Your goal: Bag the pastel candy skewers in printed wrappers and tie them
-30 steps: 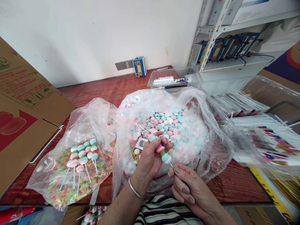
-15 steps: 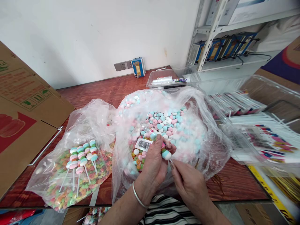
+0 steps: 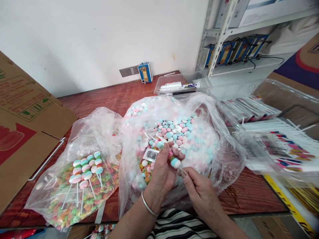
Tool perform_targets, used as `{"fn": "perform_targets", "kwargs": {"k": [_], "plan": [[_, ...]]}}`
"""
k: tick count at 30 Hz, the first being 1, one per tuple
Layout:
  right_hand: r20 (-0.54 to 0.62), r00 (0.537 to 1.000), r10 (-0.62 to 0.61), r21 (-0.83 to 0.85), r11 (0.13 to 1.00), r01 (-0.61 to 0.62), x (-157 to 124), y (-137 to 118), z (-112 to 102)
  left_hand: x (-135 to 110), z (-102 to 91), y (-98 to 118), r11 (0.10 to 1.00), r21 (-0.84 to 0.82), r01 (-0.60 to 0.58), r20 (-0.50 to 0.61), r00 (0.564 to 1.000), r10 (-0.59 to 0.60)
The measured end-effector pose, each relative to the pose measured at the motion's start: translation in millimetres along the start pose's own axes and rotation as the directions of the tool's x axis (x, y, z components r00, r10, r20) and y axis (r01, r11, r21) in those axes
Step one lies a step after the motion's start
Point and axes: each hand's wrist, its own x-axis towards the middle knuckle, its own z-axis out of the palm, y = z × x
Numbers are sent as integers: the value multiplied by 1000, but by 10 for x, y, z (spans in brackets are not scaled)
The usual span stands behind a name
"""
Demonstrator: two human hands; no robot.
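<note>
My left hand (image 3: 162, 169) is closed around a candy skewer (image 3: 173, 160), pastel discs stacked on a thin white stick, inside a clear wrapper with a barcode label (image 3: 150, 154). My right hand (image 3: 199, 191) pinches the lower end of the stick just below the bottom disc. Both hands hover over the near edge of a big clear bag of pink, blue and white candies (image 3: 179, 131). To the left lies a flatter bag of small coloured rings (image 3: 64, 196) with several finished candy skewers (image 3: 84, 169) lying on top.
A cardboard box (image 3: 22, 132) stands at the left on the red wooden table (image 3: 104, 96). Clear trays of white sticks in printed sleeves (image 3: 276, 139) fill the right. A small clear tray (image 3: 181, 84), a wall socket with a blue device (image 3: 143, 71) and a metal shelf (image 3: 231, 36) are behind.
Both hands shifted slightly forward and up over the candy bag. My right fingers closed in on the stick end, and the skewer was drawn deeper into my left hand.
</note>
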Motion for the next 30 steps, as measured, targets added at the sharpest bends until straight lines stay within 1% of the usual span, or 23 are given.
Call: {"fn": "perform_targets", "kwargs": {"k": [3,6,8,9,10,11,13,14,15,16,17,18,20,21,22,23,24,25,26,27,28,29,30], "plan": [[26,1000,-13,-13,1000,13,-28,14,-35,96,-23,142,997,-63,-36,-2,999,36],[43,999,-3,-5,1000,3,-70,48,-26,205,-27,302,995,-76,-59,-57,997,55],[54,997,58,87,994,-62,-84,71,7,235,-22,343,994,-101,-48,-92,995,38],[79,991,108,178,977,-120,-84,76,28,235,-18,339,992,-121,-45,-96,995,33],[119,979,164,292,937,-192,-79,73,50,226,-14,320,989,-138,-49,-92,995,36],[169,961,218,416,868,-270,-70,62,71,211,-11,288,987,-152,-56,-81,996,44],[276,915,295,617,675,-404,-43,20,107,171,-8,201,984,-171,-52,-46,998,45],[321,894,314,673,589,-448,-30,-4,119,151,-8,155,985,-172,-33,-34,999,27],[345,881,323,697,540,-471,-18,-23,126,135,-8,112,986,-168,-7,-31,1000,2],[346,882,321,690,550,-471,-11,-34,127,123,-9,78,987,-159,13,-37,999,-19],[315,897,309,650,619,-441,-8,-33,123,116,-8,54,989,-147,20,-48,998,-28],[246,926,287,568,732,-378,-9,-21,114,113,-5,41,991,-133,8,-62,998,-17],[26,987,160,275,948,-161,-22,34,84,115,6,45,993,-111,-31,-83,996,22],[-80,995,56,98,994,-48,-30,68,66,117,14,57,994,-105,-42,-88,996,32],[-161,986,-47,-56,998,39,-37,100,48,120,21,72,994,-103,-41,-87,996,32],[-214,968,-128,-159,983,95,-41,127,31,122,28,86,994,-102,-34,-83,996,25],[-233,958,-170,-199,972,124,-43,143,16,124,32,100,995,-98,-30,-77,997,22],[-222,962,-156,-171,978,119,-43,149,4,127,33,111,995,-93,-33,-68,997,27],[-181,980,-88,-72,994,76,-40,142,-5,130,31,120,995,-87,-46,-56,998,41],[-106,994,18,86,996,-9,-35,124,-11,132,28,126,995,-83,-58,-38,998,55],[-5,991,137,274,953,-130,-29,98,-14,134,24,129,994,-82,-67,-16,998,66],[112,965,239,454,851,-264,-20,65,-15,134,21,128,994,-84,-73,9,997,74],[224,925,307,595,708,-379,-10,29,-13,130,21,122,994,-86,-70,33,997,73]]}}
